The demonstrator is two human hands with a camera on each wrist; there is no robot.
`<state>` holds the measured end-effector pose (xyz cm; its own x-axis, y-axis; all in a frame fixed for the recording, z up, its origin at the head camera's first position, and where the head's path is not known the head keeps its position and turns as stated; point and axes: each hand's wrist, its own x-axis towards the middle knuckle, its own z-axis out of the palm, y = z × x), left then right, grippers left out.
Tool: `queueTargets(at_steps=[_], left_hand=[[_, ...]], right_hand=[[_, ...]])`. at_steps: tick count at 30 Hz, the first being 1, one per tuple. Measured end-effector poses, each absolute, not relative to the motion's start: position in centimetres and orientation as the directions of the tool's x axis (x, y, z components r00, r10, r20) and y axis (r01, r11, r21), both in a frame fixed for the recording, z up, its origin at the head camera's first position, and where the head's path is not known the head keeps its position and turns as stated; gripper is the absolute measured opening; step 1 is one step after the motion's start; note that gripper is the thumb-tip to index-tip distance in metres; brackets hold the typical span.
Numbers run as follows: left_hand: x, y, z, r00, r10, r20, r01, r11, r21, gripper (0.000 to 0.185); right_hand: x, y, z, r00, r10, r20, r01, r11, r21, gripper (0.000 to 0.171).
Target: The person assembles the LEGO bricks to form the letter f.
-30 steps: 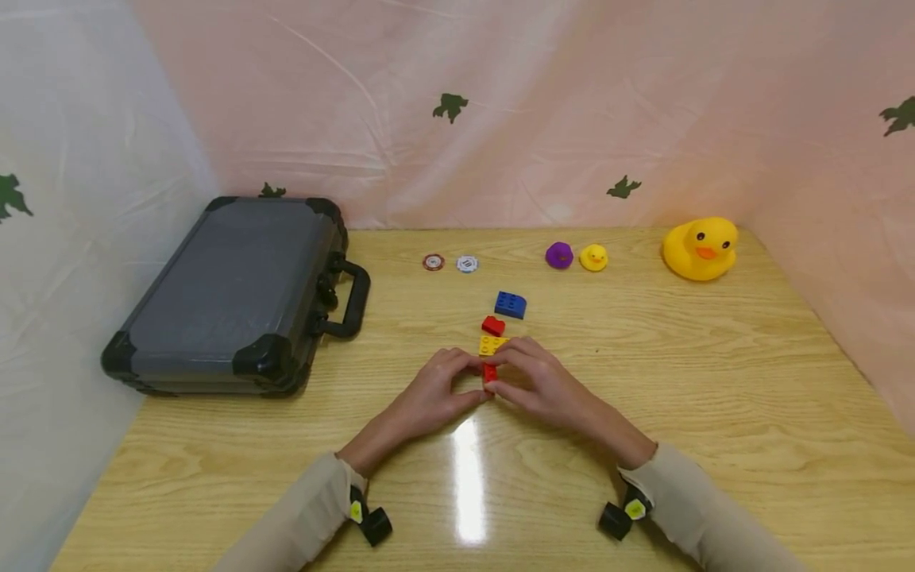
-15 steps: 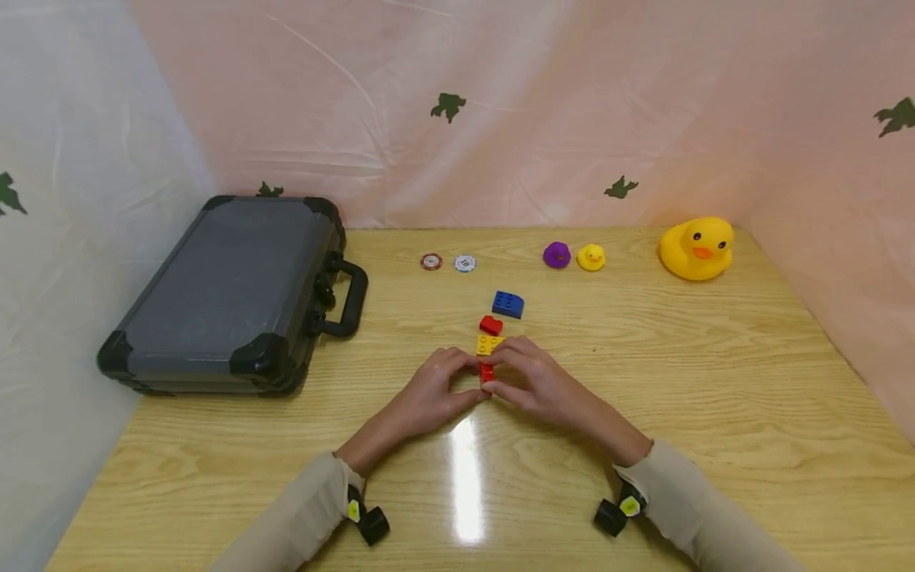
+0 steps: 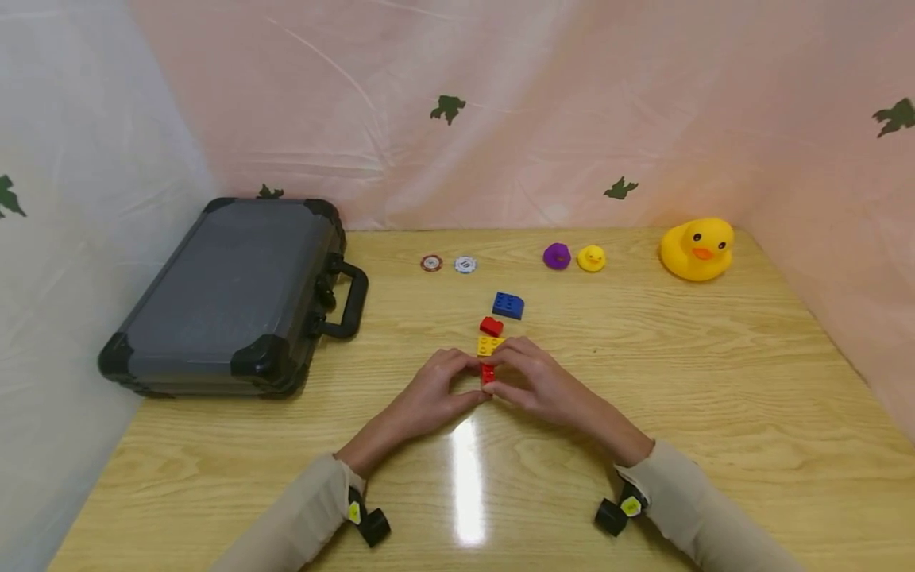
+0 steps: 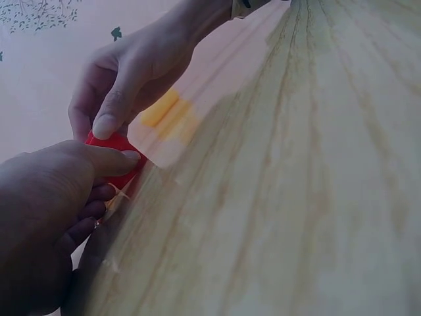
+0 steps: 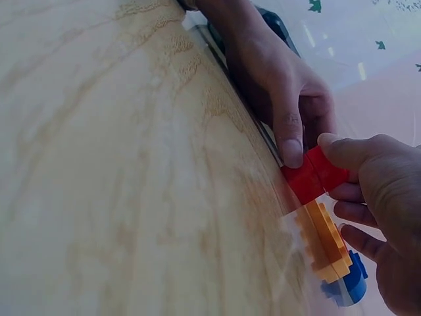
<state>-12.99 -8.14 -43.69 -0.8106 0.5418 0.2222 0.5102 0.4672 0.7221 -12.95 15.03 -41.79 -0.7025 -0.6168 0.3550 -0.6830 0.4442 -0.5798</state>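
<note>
In the head view, my left hand [image 3: 434,393] and right hand [image 3: 532,380] meet at a red toy brick piece [image 3: 488,373] low over the table. A seam in the right wrist view divides the red piece [image 5: 314,176] into what looks like two stacked bricks. My left thumb and fingers pinch the lower part; my right thumb and fingers pinch the upper part. Just beyond lies a yellow brick [image 3: 488,346], partly hidden by my right fingers. Behind it come a smaller red brick [image 3: 491,326] and a blue brick [image 3: 508,305] with one rounded end.
A grey case [image 3: 229,294] with a black handle lies at the left. Along the back are a red chip [image 3: 431,263], a white chip [image 3: 465,264], a purple duck [image 3: 557,256], a small yellow duck [image 3: 592,258] and a large yellow duck [image 3: 696,249]. Curtains stand behind.
Both hands stay on the red bricks with almost no visible movement. The whole head view has shifted slightly; the other objects lie as before.
</note>
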Motion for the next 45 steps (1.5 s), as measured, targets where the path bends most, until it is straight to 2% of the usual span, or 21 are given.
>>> queueTargets(at_steps=[15,26,34,45], left_hand=[[-13.0,-8.2,-43.7,-0.808,0.542,0.232,0.519,0.468,0.715,0.034],[-13.0,-8.1,-43.5,-0.817,0.544,0.191,0.489,0.477,0.730,0.034],[-13.0,-8.1,-43.5,-0.825,0.538,0.173,0.472,0.489,0.733,0.035],[-12.8,-8.1,-43.4,-0.826,0.530,0.189,0.479,0.484,0.732,0.034]], right_hand=[[-12.9,15.5,-41.8,-0.737,-0.602,0.307,-0.639,0.476,-0.604,0.031],[-14.8,17.8,-41.8,-0.801,-0.507,0.318,-0.583,0.539,-0.608,0.032],[-15.7,18.3,-42.5,-0.839,-0.479,0.258,-0.518,0.560,-0.647,0.035],[-16.2,17.9,-43.3,-0.822,-0.499,0.272,-0.552,0.585,-0.594,0.037]])
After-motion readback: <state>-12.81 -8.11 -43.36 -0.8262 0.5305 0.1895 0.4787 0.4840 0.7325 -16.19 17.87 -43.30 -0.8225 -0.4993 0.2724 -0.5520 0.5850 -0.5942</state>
